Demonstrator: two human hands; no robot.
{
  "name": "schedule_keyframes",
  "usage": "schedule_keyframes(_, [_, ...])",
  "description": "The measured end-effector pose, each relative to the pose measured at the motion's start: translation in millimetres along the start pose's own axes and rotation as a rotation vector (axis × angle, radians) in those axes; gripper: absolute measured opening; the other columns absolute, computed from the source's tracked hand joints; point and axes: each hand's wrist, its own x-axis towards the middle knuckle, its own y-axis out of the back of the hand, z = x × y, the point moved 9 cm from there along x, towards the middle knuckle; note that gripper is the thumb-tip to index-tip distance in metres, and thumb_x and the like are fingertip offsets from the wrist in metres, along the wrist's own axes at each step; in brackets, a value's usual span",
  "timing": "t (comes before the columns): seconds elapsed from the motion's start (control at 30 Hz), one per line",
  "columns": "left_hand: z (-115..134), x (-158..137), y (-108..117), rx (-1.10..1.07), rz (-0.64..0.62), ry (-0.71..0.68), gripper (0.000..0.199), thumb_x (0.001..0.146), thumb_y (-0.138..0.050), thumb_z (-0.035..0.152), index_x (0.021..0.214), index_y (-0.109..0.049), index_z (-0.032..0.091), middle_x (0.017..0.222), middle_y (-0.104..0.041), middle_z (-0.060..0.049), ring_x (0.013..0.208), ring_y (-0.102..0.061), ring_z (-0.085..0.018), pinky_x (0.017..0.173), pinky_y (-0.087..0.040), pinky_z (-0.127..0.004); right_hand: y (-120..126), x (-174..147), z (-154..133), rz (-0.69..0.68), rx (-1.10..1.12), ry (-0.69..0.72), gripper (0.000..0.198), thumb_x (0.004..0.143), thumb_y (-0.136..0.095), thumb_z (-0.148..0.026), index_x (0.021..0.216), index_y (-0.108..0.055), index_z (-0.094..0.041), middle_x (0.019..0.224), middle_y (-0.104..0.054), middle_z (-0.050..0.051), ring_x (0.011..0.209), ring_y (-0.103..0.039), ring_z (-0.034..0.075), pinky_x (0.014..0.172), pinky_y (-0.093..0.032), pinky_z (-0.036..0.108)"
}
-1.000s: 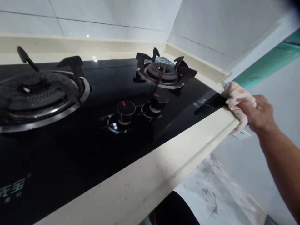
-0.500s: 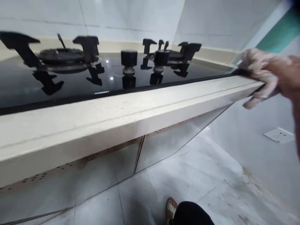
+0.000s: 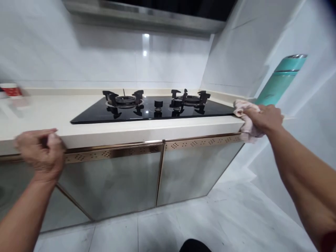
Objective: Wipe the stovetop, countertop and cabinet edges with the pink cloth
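My right hand grips a pale pink cloth and presses it on the right end of the white countertop, beside the corner of the black glass gas stove. Part of the cloth hangs over the counter's front edge. At the left, my left hand is loosely curled in front of the counter edge, with nothing visible in its fingers. Whether it touches the edge I cannot tell. A teal thermos bottle stands just behind my right hand, tilted in the view.
Glass-fronted cabinets with perforated bronze trim run under the counter. A red and white cup sits at the far left of the countertop. The range hood hangs above the stove. Tiled floor lies below.
The view has pulled back and lifted from the counter edge. My left hand and the whole thermos have come into view. My right hand still holds the cloth at the counter's right end.
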Motion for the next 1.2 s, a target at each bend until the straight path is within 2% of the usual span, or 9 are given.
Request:
schedule_keyframes(0.23, [43, -7, 20, -0.183, -0.226, -0.022, 0.038, 0.089, -0.058, 0.032, 0.116, -0.056, 0.005, 0.128, -0.060, -0.008, 0.132, -0.046, -0.024, 0.119, -0.025, -0.051, 15, -114, -138, 0.102, 0.203, 0.397, 0.052, 0.091, -0.045, -0.057, 0.109, -0.071, -0.017, 0.106, -0.062, 0.020, 0.097, -0.052, 0.035, 0.079, -0.039, 0.046])
schedule_keyframes(0.3, [57, -43, 38, -0.300, -0.246, 0.064, 0.037, 0.090, -0.055, 0.030, 0.119, -0.056, 0.006, 0.136, -0.056, -0.013, 0.137, -0.043, -0.025, 0.119, -0.028, -0.048, 21, -148, -175, 0.127, 0.272, 0.460, 0.051, 0.090, -0.045, -0.057, 0.107, -0.071, -0.017, 0.104, -0.061, 0.019, 0.098, -0.051, 0.036, 0.084, -0.041, 0.050])
schedule_keyframes(0.43, [77, -167, 55, -0.452, -0.330, 0.317, 0.031, 0.090, -0.053, 0.034, 0.114, -0.059, 0.015, 0.119, -0.066, -0.014, 0.117, -0.060, -0.025, 0.106, -0.046, -0.046, 33, -217, -235, 0.186, 0.410, 0.586, 0.051, 0.090, -0.043, -0.058, 0.111, -0.069, -0.018, 0.111, -0.058, 0.019, 0.103, -0.049, 0.037, 0.088, -0.041, 0.053])
schedule_keyframes(0.57, [85, -261, 47, -0.536, -0.369, 0.497, 0.029, 0.091, -0.050, 0.038, 0.112, -0.061, 0.022, 0.116, -0.068, -0.013, 0.114, -0.064, -0.027, 0.099, -0.052, -0.049, 30, -280, -273, 0.283, 0.584, 0.752, 0.059, 0.088, -0.046, -0.059, 0.132, -0.058, -0.022, 0.131, -0.051, 0.019, 0.119, -0.044, 0.040, 0.098, -0.038, 0.058])
schedule_keyframes(0.63, [97, -257, 46, -0.573, -0.358, 0.427, 0.032, 0.094, -0.050, 0.037, 0.121, -0.059, 0.023, 0.130, -0.063, -0.014, 0.126, -0.058, -0.027, 0.107, -0.047, -0.051, 21, -304, -286, 0.312, 0.627, 0.853, 0.056, 0.087, -0.049, -0.058, 0.132, -0.058, -0.026, 0.136, -0.049, 0.017, 0.131, -0.038, 0.043, 0.105, -0.033, 0.061])
schedule_keyframes(0.8, [159, -165, 60, -0.618, -0.281, -0.035, 0.039, 0.097, -0.048, 0.032, 0.136, -0.051, 0.025, 0.148, -0.051, -0.014, 0.141, -0.045, -0.025, 0.117, -0.037, -0.051, -10, -329, -309, 0.395, 0.603, 0.886, 0.044, 0.087, -0.053, -0.054, 0.124, -0.061, -0.031, 0.143, -0.046, 0.015, 0.145, -0.027, 0.044, 0.111, -0.026, 0.069])
schedule_keyframes(0.9, [190, -142, 57, -0.650, -0.291, -0.211, 0.039, 0.097, -0.046, 0.027, 0.136, -0.052, 0.024, 0.146, -0.051, -0.015, 0.140, -0.046, -0.024, 0.116, -0.040, -0.047, -38, -359, -343, 0.345, 0.521, 1.091, 0.039, 0.091, -0.052, -0.043, 0.127, -0.060, -0.032, 0.143, -0.049, 0.014, 0.145, -0.030, 0.044, 0.110, -0.026, 0.073])
schedule_keyframes(1.1, [154, -173, 26, -0.598, -0.324, -0.021, 0.038, 0.095, -0.051, 0.028, 0.133, -0.052, 0.024, 0.132, -0.057, -0.013, 0.130, -0.052, -0.025, 0.111, -0.044, -0.049, -79, -453, -384, 0.273, 0.443, 1.610, 0.037, 0.095, -0.048, -0.028, 0.127, -0.060, -0.042, 0.130, -0.065, -0.008, 0.132, -0.051, 0.023, 0.113, -0.043, 0.043])
schedule_keyframes(1.2, [135, -179, 18, -0.626, -0.362, 0.073, 0.038, 0.097, -0.051, 0.031, 0.134, -0.052, 0.025, 0.133, -0.055, -0.012, 0.130, -0.052, -0.023, 0.112, -0.044, -0.047, -80, -463, -383, 0.277, 0.445, 1.706, 0.039, 0.095, -0.050, -0.022, 0.131, -0.059, -0.033, 0.137, -0.062, -0.004, 0.135, -0.049, 0.021, 0.113, -0.043, 0.039])
